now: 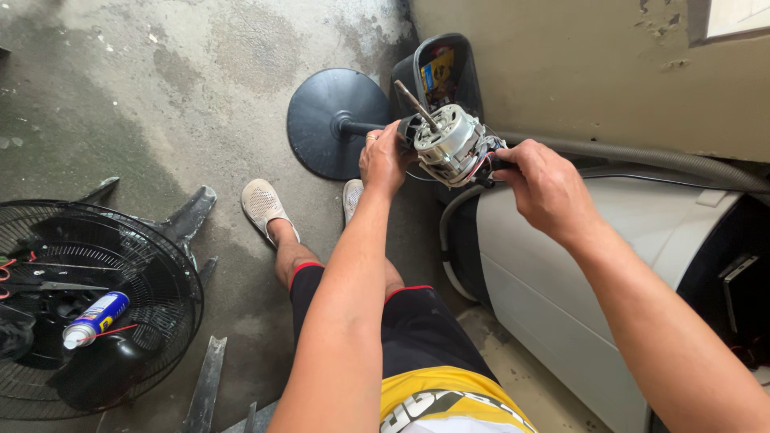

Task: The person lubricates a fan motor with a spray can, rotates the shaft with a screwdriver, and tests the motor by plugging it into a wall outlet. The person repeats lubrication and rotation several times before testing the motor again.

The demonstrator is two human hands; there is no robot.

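Both hands, left (383, 158) and right (544, 186), clamped on fan motor (449, 143), wall (593, 72) just behind

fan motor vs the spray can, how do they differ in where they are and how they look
The fan motor is held up between the left hand and right hand; the spray can lies untouched on its side in the fan guard. The motor is bare silver metal with a shaft sticking out; the can is blue, white-capped. Both are roughly cylindrical.

Both hands (465, 172) extended, fingers curled
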